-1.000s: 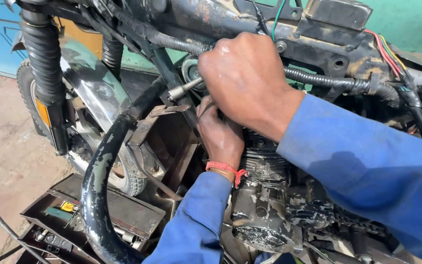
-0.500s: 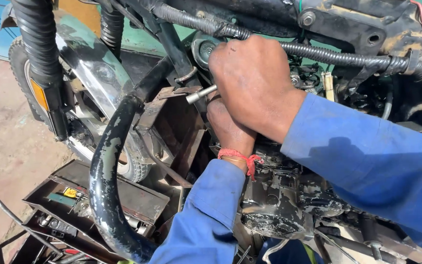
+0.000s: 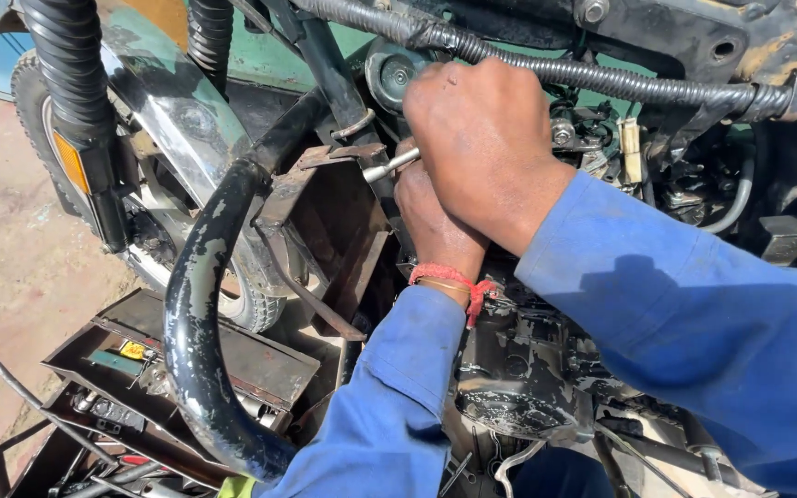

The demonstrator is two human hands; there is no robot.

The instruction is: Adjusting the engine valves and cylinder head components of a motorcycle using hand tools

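The right hand (image 3: 486, 138) is closed around a shiny metal tool (image 3: 389, 167), turning something on the bike engine (image 3: 518, 369). The left hand (image 3: 435, 221) sits just under it, grip hidden. Next likely needs another steady turn.

Both arms in long blue work sleeves of plain woven cloth, creased at the forearms; left hand (image 3: 435, 226) and right hand (image 3: 486, 148) bare, ungloved; red thread band (image 3: 449, 279) tied round left wrist at the cuff, knotted, short loose end hanging.
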